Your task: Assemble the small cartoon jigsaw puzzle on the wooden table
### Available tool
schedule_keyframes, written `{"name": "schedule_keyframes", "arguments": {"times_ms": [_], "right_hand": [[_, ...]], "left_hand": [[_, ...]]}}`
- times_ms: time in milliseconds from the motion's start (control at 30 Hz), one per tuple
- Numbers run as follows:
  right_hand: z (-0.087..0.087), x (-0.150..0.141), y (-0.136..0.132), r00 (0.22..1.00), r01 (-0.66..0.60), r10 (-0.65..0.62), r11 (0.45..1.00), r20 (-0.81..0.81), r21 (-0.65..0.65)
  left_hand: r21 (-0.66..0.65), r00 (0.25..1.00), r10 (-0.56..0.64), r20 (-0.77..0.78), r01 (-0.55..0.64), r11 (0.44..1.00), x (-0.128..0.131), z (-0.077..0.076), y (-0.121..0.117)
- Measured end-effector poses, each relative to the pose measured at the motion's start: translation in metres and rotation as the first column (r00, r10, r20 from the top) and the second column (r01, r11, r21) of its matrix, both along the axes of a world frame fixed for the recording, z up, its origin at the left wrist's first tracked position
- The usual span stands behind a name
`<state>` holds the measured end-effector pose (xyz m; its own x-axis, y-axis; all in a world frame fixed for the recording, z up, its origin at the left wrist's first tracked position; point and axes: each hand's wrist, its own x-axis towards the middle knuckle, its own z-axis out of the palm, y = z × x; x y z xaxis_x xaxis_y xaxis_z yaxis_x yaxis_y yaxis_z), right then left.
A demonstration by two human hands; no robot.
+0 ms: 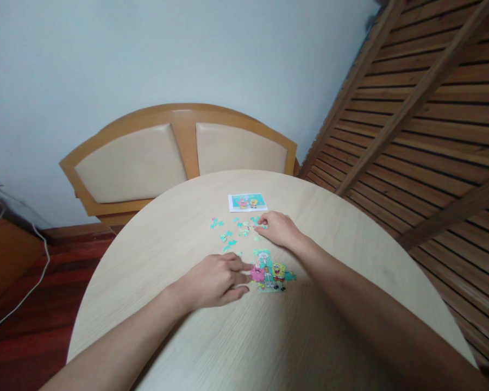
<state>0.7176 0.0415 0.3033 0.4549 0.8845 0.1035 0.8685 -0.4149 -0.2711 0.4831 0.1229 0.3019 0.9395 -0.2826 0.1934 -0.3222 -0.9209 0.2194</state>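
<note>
A partly joined cartoon jigsaw [272, 270] lies on the round light-wood table [269, 336]. My left hand [215, 279] rests flat beside it, fingers stretched out and touching its left edge. My right hand [277, 228] lies further back, its fingertips pinched on a loose turquoise piece [259, 224] among several scattered loose pieces [228, 236]. A small reference picture [247, 202] of the same cartoon lies beyond them.
A wooden bench with two cream cushions [179, 152] stands behind the table against a pale wall. A slatted wooden frame [424, 108] leans at the right. A white cable [20, 293] runs over the dark red floor at the left.
</note>
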Motion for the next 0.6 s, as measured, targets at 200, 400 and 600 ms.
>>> {"name": "schedule_keyframes", "arguments": {"times_ms": [200,400,600], "right_hand": [[0.0,0.002,0.015,0.989,0.127,-0.133,0.988,-0.06,-0.093],[0.006,0.008,0.033,0.97,0.184,-0.213,0.959,-0.12,-0.217],[0.01,-0.005,0.023,0.98,0.119,-0.14,0.982,-0.143,-0.145]], "left_hand": [[0.005,1.0,-0.001,0.002,0.001,1.0,0.0,0.001,0.0],[-0.001,1.0,-0.015,0.002,0.015,1.0,-0.001,0.0,0.003],[-0.018,1.0,-0.014,0.0,0.014,1.0,-0.001,0.0,0.003]]}}
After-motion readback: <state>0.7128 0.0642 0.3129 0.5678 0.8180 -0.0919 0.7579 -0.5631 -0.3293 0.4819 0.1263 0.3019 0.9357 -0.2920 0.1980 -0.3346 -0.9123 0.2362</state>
